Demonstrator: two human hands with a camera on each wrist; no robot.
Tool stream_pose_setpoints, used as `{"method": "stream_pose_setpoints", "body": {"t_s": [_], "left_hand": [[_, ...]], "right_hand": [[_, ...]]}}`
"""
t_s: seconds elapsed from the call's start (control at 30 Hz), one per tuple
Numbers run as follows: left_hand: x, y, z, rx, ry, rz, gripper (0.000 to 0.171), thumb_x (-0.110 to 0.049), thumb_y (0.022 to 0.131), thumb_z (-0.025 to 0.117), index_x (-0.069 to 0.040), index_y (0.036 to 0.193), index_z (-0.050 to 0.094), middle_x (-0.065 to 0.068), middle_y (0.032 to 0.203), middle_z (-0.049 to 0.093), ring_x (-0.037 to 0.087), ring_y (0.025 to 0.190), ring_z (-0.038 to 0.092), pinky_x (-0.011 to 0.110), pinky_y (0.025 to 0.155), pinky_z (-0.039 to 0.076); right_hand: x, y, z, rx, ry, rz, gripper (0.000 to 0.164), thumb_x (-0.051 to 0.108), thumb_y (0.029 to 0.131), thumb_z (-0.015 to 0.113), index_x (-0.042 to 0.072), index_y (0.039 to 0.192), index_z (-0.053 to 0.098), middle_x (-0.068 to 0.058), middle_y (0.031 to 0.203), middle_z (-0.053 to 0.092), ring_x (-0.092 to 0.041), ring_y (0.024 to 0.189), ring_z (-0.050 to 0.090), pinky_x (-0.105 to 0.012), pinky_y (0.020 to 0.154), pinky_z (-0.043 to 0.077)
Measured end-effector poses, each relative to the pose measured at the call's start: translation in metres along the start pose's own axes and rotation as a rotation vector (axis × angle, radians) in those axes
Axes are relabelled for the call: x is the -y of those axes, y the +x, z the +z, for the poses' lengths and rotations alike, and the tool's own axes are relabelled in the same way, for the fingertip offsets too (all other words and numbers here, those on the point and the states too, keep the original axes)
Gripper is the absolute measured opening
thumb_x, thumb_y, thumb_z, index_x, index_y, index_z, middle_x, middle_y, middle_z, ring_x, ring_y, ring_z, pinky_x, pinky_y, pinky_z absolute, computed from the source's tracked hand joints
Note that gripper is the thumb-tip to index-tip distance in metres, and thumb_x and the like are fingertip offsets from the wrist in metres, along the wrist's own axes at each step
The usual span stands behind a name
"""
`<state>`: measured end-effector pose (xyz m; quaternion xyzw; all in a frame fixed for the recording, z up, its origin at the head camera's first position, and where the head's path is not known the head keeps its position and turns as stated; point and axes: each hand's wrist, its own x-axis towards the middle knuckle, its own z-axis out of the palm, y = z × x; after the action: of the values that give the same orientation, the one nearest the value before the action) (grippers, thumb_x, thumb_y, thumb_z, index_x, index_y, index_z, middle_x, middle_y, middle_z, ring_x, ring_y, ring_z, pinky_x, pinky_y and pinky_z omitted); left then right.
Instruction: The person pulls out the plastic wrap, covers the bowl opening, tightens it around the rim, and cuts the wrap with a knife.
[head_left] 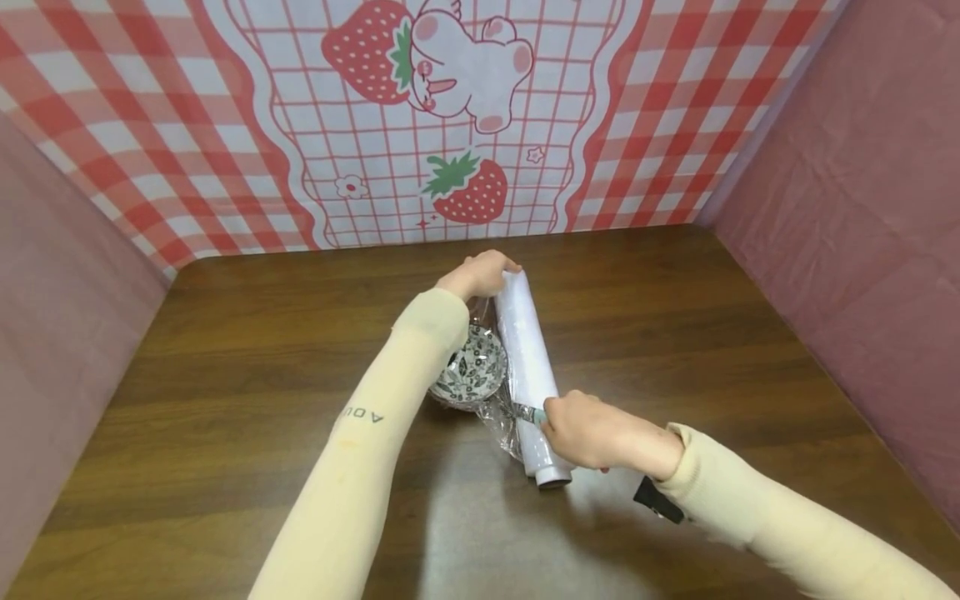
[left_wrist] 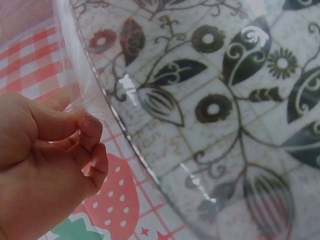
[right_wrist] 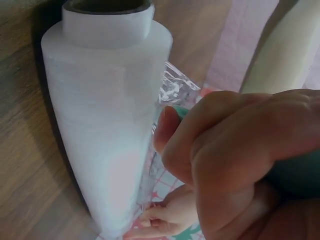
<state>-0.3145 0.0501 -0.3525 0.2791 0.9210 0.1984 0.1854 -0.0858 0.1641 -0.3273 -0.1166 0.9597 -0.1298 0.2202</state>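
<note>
A white roll of plastic wrap (head_left: 528, 350) lies lengthwise on the table, its near end showing a hollow core. To its left sits a bowl (head_left: 472, 367) with a dark leaf and flower pattern, clear film stretched over it. At the roll's far end, my left hand (head_left: 483, 273) pinches the edge of the film between thumb and fingers; the left wrist view shows this film (left_wrist: 80, 85) beside the bowl's rim. My right hand (head_left: 588, 429) grips a teal-handled utility knife (head_left: 531, 413), whose blade end points left across the roll, over the film near the bowl.
The brown wooden table (head_left: 225, 467) reaches back to a red checked cloth (head_left: 660, 125) with strawberries. Pink cloth walls (head_left: 840, 192) stand at both sides. Loose crumpled film (head_left: 501, 425) lies between bowl and roll. A black device (head_left: 658, 500) sits at the right wrist.
</note>
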Motion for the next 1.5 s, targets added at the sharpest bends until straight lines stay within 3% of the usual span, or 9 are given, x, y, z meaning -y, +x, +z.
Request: {"method": "stream_pose_setpoints", "body": {"t_s": [0.37,0.53,0.8,0.93,1.2,1.5], "left_hand": [[0.0,0.0,-0.002,-0.014,0.03,0.001,0.053,0.005,0.085,0.036,-0.016,0.131,0.049,0.0,0.139,0.044,0.023,0.134,0.028,0.05,0.11,0.01],[0.0,0.0,-0.005,-0.008,0.052,-0.007,0.053,0.005,0.084,0.037,-0.016,0.131,0.049,0.001,0.14,0.043,0.023,0.134,0.028,0.05,0.11,0.013],[0.0,0.001,-0.008,-0.004,0.086,-0.018,0.051,0.005,0.083,0.04,-0.014,0.129,0.052,0.003,0.14,0.042,0.022,0.134,0.028,0.049,0.109,0.016],[0.0,0.002,-0.005,-0.009,0.091,-0.023,0.051,0.005,0.084,0.039,-0.016,0.129,0.052,0.004,0.141,0.04,0.021,0.135,0.024,0.049,0.109,0.015],[-0.004,0.002,-0.002,-0.035,0.132,-0.001,0.048,0.003,0.085,0.04,-0.014,0.127,0.054,0.005,0.137,0.044,0.02,0.132,0.029,0.042,0.106,0.021],[-0.006,0.003,-0.001,-0.054,0.126,0.009,0.047,0.004,0.084,0.042,-0.014,0.125,0.056,0.006,0.135,0.046,0.02,0.13,0.031,0.04,0.102,0.024]], "right_hand": [[0.007,0.018,0.0,0.04,-0.099,0.012,0.03,0.007,0.087,0.04,0.007,0.058,0.048,-0.012,0.049,0.049,-0.014,0.027,0.046,-0.024,0.028,0.037],[0.011,0.024,0.0,0.031,-0.144,0.008,0.027,0.006,0.085,0.042,0.005,0.059,0.048,-0.015,0.052,0.051,-0.017,0.029,0.049,-0.025,0.029,0.04],[0.02,0.033,0.001,0.001,-0.343,-0.06,0.021,0.005,0.08,0.049,0.005,0.06,0.05,-0.015,0.058,0.055,-0.024,0.044,0.057,-0.033,0.049,0.048],[0.019,0.028,0.002,-0.001,-0.332,-0.062,0.019,0.005,0.081,0.049,0.003,0.061,0.049,-0.015,0.057,0.054,-0.025,0.044,0.056,-0.034,0.047,0.047],[0.014,0.006,0.006,-0.11,-0.218,-0.051,0.012,0.004,0.078,0.053,-0.002,0.068,0.049,-0.014,0.057,0.049,-0.027,0.052,0.053,-0.037,0.044,0.045],[0.012,-0.007,0.01,-0.096,-0.147,-0.031,0.018,0.007,0.085,0.049,0.0,0.068,0.048,-0.013,0.057,0.047,-0.027,0.052,0.051,-0.038,0.044,0.044]]}}
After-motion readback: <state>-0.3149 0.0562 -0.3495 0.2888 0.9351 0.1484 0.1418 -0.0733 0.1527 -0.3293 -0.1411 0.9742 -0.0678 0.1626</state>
